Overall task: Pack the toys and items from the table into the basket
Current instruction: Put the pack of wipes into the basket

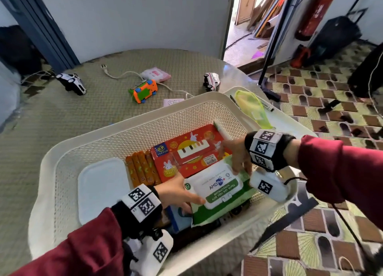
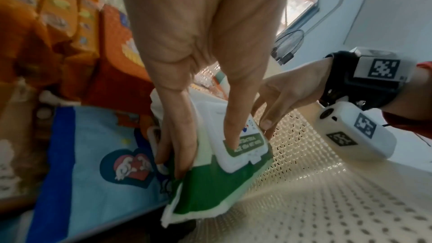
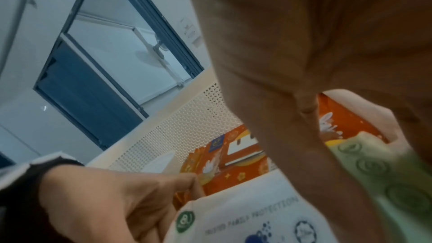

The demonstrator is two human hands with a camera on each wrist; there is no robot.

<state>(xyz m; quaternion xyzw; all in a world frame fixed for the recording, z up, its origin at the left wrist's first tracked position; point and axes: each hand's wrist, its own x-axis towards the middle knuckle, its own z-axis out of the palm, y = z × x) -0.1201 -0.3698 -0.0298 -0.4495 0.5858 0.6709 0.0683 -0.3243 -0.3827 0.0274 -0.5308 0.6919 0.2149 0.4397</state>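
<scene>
2 hands (image 1: pixel 178 190) grip 1 wipes pack (image 1: pixel 217 190).

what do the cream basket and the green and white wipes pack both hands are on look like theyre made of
Cream perforated basket: looks like rigid moulded plastic, matte, its walls punched with a regular hole pattern. Green and white wet wipes pack: soft glossy plastic film that creases at its sealed edges, with a stiffer white flip lid that looks like hard plastic. The left hand and right hand hold it.
</scene>
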